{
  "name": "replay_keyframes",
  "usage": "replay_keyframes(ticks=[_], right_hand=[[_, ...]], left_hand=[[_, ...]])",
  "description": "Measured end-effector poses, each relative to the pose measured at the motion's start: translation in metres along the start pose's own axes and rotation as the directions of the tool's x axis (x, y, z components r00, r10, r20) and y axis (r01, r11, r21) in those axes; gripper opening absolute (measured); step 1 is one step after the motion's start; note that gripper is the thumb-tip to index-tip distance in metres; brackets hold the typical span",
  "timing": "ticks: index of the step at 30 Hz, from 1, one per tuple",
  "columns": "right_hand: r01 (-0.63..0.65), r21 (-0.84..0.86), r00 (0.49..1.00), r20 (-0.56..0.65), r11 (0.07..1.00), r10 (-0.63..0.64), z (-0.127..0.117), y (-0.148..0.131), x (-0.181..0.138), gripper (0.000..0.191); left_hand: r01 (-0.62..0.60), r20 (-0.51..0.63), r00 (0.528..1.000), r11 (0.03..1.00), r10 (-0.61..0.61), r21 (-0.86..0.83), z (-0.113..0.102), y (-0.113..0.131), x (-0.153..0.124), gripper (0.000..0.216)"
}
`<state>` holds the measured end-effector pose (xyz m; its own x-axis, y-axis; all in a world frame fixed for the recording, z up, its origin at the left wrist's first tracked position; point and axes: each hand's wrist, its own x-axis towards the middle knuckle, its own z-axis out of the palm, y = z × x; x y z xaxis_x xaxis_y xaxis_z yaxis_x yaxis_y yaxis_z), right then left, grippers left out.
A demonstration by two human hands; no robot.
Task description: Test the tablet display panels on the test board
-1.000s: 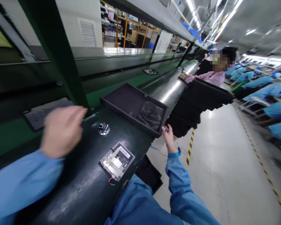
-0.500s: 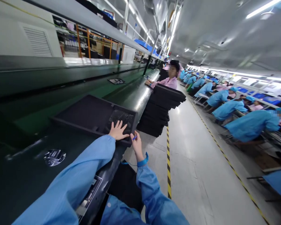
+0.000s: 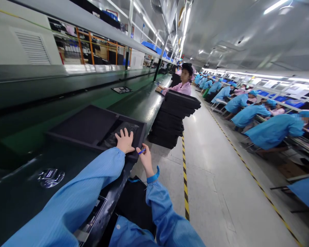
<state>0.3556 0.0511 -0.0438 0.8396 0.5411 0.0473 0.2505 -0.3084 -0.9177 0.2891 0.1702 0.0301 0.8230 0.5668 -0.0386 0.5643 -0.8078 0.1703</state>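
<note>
My left hand (image 3: 124, 140) lies with fingers spread on the bagged parts in the near compartment of a black foam tray (image 3: 79, 128) on the dark bench. My right hand (image 3: 144, 157) is closed round a small blue pen-like object (image 3: 142, 151) just off the tray's near corner, beside the bench edge. Both arms wear blue sleeves.
A round shiny metal part (image 3: 50, 176) lies on the bench (image 3: 20, 192) to the left. A tall stack of black trays (image 3: 173, 118) stands on the floor ahead. A person in pink sits further along the bench, and several people in blue work at the right. A yellow-black line marks the aisle.
My left hand swung from the left of the bench onto the tray's contents and shifted slightly further in. The view turned right, down the aisle. My right hand stayed by the tray corner.
</note>
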Motion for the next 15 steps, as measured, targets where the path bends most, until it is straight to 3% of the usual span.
replay_keyframes(ticks=[4,6,10,12,15], right_hand=[[-0.015,-0.145,0.999,0.028,0.989,0.02,-0.003,-0.008,-0.003,0.055],[-0.013,-0.242,0.999,0.047,0.97,0.025,-0.005,-0.014,-0.003,0.055],[0.02,-0.477,0.995,0.095,0.879,0.029,-0.006,-0.029,0.003,0.064],[0.044,-0.583,0.993,0.111,0.812,0.026,-0.003,-0.037,0.011,0.062],[0.085,-0.695,0.991,0.131,0.714,0.009,-0.007,-0.042,0.026,0.043]], left_hand=[[0.011,-0.166,0.986,1.0,-0.015,-0.025,-0.039,-0.008,-0.002,0.088],[0.091,-0.203,0.973,0.993,-0.105,-0.078,-0.064,-0.034,0.003,0.079],[0.22,-0.144,0.955,0.948,-0.257,-0.231,-0.105,-0.101,0.004,0.04],[0.236,-0.185,0.934,0.919,-0.304,-0.317,-0.117,-0.126,-0.016,0.032],[0.223,-0.274,0.886,0.862,-0.373,-0.455,-0.127,-0.143,-0.077,0.038]])
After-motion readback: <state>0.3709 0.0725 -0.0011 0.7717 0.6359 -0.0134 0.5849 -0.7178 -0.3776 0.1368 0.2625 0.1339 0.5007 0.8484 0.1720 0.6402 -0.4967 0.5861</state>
